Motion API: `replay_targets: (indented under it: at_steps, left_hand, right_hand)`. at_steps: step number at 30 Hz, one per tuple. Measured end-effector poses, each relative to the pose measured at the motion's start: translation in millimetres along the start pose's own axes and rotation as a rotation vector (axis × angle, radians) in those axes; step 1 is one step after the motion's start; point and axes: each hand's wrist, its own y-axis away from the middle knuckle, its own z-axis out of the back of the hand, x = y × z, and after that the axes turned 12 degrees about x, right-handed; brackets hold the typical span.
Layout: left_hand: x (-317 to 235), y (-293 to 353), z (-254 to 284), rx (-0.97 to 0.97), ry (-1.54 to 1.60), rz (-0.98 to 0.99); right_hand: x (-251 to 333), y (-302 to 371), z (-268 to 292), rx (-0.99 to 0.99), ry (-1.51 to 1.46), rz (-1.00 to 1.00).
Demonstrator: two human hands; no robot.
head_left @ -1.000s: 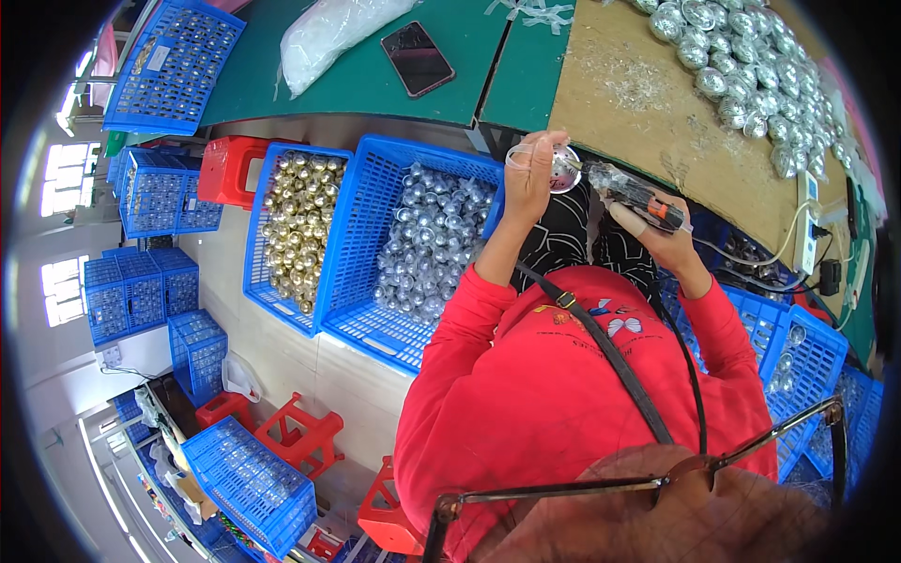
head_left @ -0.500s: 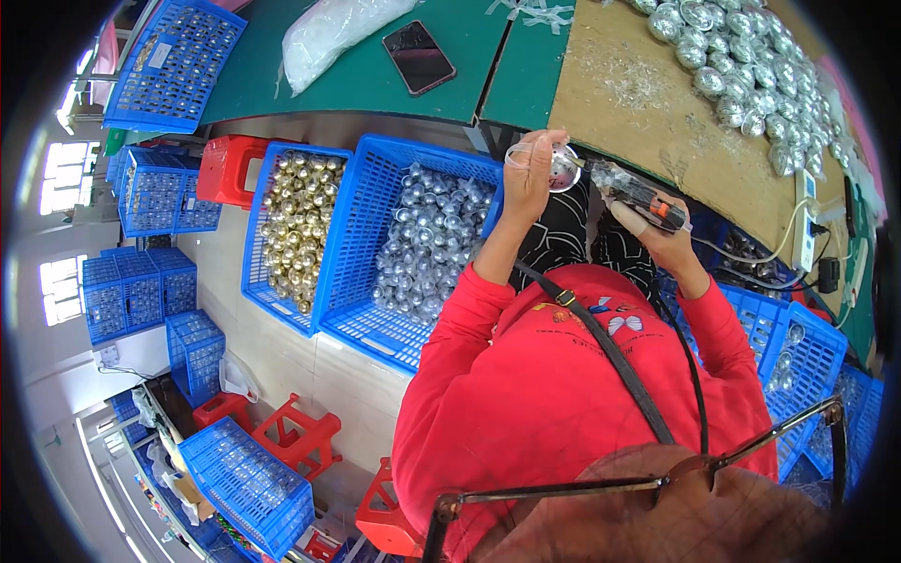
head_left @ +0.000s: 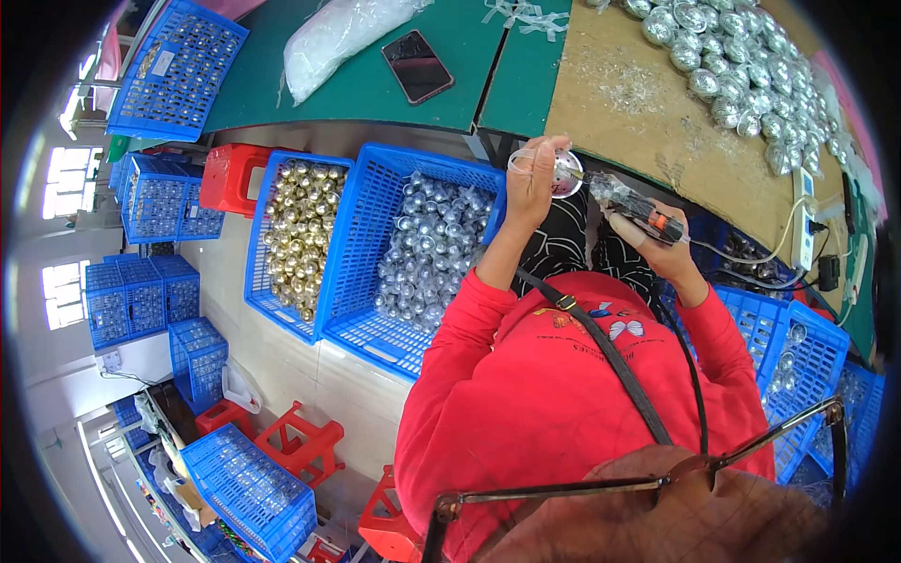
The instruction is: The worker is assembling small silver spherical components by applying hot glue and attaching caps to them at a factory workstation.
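My left hand (head_left: 531, 192) has its fingers closed round a small silver ball ornament (head_left: 568, 176), whose pale, dark-speckled round face is turned to the right. A clear loop (head_left: 518, 161) stands out at the left side of these fingers. My right hand (head_left: 666, 249) grips a dark glue gun (head_left: 631, 205) with an orange part and a cord, its front end wrapped in something see-through. The gun's tip meets the ball's right side or hovers just off it; I cannot tell which. Both hands are above my lap, by the table edge.
Silver balls (head_left: 741, 80) are heaped on the brown board (head_left: 601, 117), near a white power strip (head_left: 803, 220). A phone (head_left: 418, 66) and a white plastic bag (head_left: 343, 42) lie on the green table. Blue crates (head_left: 371, 352) of silver and gold balls and red stools (head_left: 305, 446) stand left.
The view has shifted slightly. The ball's speckled face is turned a little more into sight, with the glue gun's tip still close to it. Both hands keep their hold.
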Motion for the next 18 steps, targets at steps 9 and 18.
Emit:
replay_targets:
  at_steps: [9, 18]
  left_hand:
    - [-0.4, -7.5, -3.0, 0.035, -0.053, -0.007]
    - [-2.2, -4.7, -7.3, 0.091, -0.349, -0.08]
  right_hand:
    - [-13.8, 1.1, 3.4, -0.026, 0.089, -0.035]
    - [-26.7, 14.1, 5.0, -0.079, -0.029, -0.078]
